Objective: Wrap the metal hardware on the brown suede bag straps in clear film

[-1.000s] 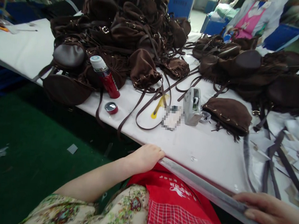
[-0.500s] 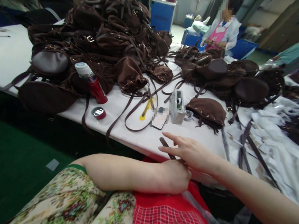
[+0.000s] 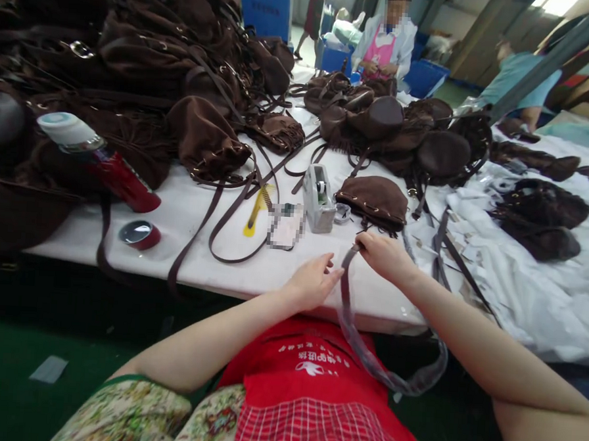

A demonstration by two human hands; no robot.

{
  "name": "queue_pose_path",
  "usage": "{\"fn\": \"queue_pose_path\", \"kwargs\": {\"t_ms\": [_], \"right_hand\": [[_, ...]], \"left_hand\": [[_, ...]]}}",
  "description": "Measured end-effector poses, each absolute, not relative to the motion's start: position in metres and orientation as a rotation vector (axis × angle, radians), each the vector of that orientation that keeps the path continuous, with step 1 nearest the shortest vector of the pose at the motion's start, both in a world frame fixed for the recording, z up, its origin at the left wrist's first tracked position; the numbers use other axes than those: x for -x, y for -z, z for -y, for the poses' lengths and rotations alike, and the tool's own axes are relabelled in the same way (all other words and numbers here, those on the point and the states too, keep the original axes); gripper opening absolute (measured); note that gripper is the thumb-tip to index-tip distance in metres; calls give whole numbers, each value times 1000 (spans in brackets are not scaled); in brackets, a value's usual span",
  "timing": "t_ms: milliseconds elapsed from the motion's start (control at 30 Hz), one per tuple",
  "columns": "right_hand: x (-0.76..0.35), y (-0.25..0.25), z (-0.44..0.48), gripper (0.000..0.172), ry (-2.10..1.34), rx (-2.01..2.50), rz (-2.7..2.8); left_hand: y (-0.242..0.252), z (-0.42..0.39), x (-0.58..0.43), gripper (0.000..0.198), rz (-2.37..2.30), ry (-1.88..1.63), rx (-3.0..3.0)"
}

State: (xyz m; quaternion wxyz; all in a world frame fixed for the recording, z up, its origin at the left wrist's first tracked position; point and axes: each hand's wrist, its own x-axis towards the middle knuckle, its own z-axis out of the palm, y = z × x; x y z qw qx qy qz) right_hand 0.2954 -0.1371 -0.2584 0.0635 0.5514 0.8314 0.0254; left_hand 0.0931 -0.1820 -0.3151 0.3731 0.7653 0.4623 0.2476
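Observation:
A long grey-brown strap (image 3: 361, 352) hangs in a loop off the near edge of the white table (image 3: 198, 268). My right hand (image 3: 384, 255) is closed on the strap's upper end near the table edge. My left hand (image 3: 314, 281) pinches the same strap just to the left, fingers curled. A small brown suede pouch (image 3: 374, 198) lies just beyond my right hand. A grey tape dispenser (image 3: 319, 199) stands next to it.
Heaps of brown suede bags (image 3: 149, 61) cover the table's left and back. A red bottle (image 3: 104, 164), a red tape roll (image 3: 138, 234) and a yellow comb (image 3: 256, 208) lie at the left. White paper scraps (image 3: 518, 278) spread at the right. A person in a pink apron (image 3: 385, 51) works behind.
Both hands rose from the table's edge onto the strap; the right hand now grips its end and the strap hangs in a loop. The view has shifted right and upward.

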Motion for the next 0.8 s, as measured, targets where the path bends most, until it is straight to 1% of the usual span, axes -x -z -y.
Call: {"fn": "queue_pose_path", "kwargs": {"t_ms": [100, 200, 300, 400, 500, 600, 700, 800], "right_hand": [[-301, 267, 132, 19, -36, -1713, -2534], [-316, 270, 127, 24, 114, -1685, -2645], [-335, 270, 120, 27, 312, -1667, -2698], [-349, 268, 115, 24, 369, -1674, -2700], [-352, 264, 114, 23, 263, -1605, -2692], [-346, 259, 118, 23, 64, -1586, -2601], [-335, 264, 125, 30, -96, -1707, -2451], [-320, 279, 133, 35, -151, -1830, -2373]], "left_hand": [[328, 166, -117, 51, -1139, -450, -1754], [333, 152, -129, 43, -1123, -430, -1699], [327, 142, -131, 32, -1213, -412, -1904], [316, 135, -132, 25, -1369, -279, -2126], [307, 130, -136, 23, -1537, -162, -2248], [304, 126, -139, 25, -1642, -163, -2299], [305, 125, -140, 25, -1675, -162, -2317], [312, 126, -139, 29, -1654, -140, -2309]]}}
